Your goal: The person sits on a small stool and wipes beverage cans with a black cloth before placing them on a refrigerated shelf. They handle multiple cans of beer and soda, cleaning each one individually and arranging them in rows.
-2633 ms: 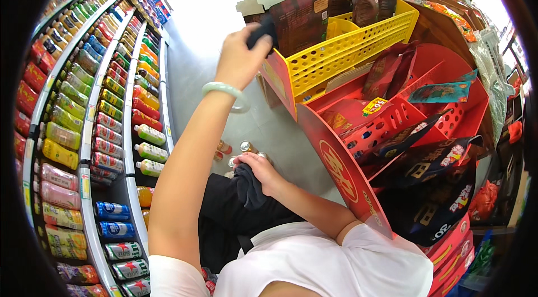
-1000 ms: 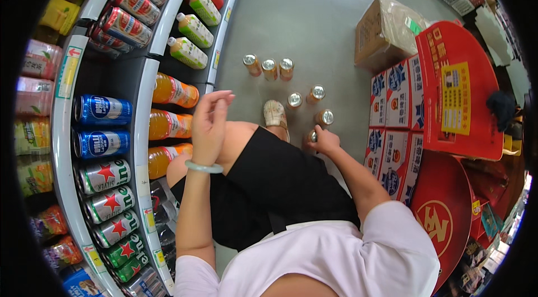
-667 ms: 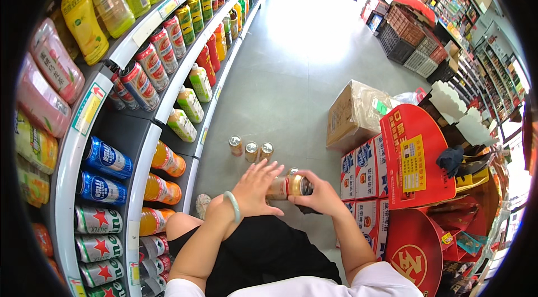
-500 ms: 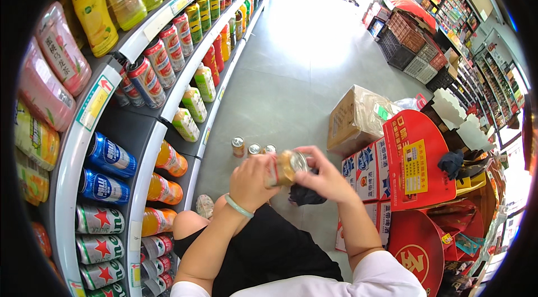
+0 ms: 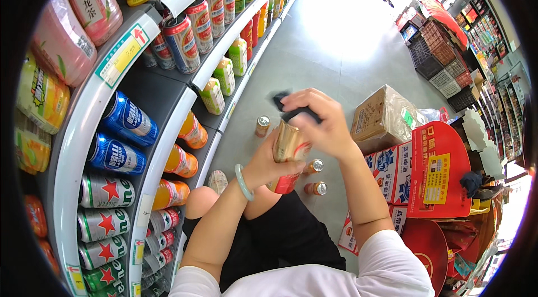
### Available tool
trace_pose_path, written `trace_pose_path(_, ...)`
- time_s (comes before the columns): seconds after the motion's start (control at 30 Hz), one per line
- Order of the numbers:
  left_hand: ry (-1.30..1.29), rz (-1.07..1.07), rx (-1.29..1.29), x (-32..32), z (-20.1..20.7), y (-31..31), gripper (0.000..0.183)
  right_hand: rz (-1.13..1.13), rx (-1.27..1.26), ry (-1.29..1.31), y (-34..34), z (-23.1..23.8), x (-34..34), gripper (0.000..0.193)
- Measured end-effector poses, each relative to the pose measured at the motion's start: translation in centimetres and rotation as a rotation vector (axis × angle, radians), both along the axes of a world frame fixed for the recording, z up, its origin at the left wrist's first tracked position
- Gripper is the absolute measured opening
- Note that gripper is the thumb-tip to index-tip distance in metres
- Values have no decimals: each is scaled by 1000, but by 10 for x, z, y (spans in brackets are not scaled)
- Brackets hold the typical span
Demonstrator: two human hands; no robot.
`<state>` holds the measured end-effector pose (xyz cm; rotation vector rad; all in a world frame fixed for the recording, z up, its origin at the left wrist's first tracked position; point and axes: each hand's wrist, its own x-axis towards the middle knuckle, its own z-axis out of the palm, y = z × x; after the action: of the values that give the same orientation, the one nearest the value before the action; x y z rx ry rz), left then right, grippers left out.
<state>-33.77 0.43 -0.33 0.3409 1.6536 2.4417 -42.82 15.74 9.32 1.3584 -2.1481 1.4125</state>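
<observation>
My left hand (image 5: pixel 265 163), with a pale green bangle on its wrist, is wrapped round a gold and red drink can (image 5: pixel 292 144) above my knees. The can is tilted. My right hand (image 5: pixel 324 120) grips a black cloth (image 5: pixel 304 113) at the can's upper end; both are somewhat smeared by motion, and the can's top is mostly hidden. On the grey floor past my hands stands one small can (image 5: pixel 262 125). Two more, a floor can (image 5: pixel 314 166) and a nearer can (image 5: pixel 315 188), are just right of the held one.
Along my left run drink shelves (image 5: pixel 186 123) with blue cans (image 5: pixel 130 119), orange bottles (image 5: pixel 177 162) and pink bottles. To the right are a cardboard box (image 5: pixel 374 120), white-and-red cartons (image 5: pixel 386 171) and a red display stand (image 5: pixel 423 176). Stacked crates (image 5: pixel 434 53) stand farther off.
The can has gone from lying sideways between both hands to a steeper tilt in my left hand. My right hand has brought the cloth up to its top. The view has shifted.
</observation>
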Motion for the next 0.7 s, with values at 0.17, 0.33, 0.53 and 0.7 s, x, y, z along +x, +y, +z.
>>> trace_pose_path(0.17,-247,-177,286,8,-6,-2,71,-129,92,5,-8,-4,-7,18)
trace_pose_path(0.33,-220,-121,291,7,-10,-5,82,-550,242,355,-15,-3,8,35)
trace_pose_path(0.53,-44,-48,72,5,-12,-16,107,-296,-651,-291,15,-11,22,43)
trace_pose_path(0.7,43,-64,102,2,-21,-33,127,-157,-660,-769,36,-6,32,52)
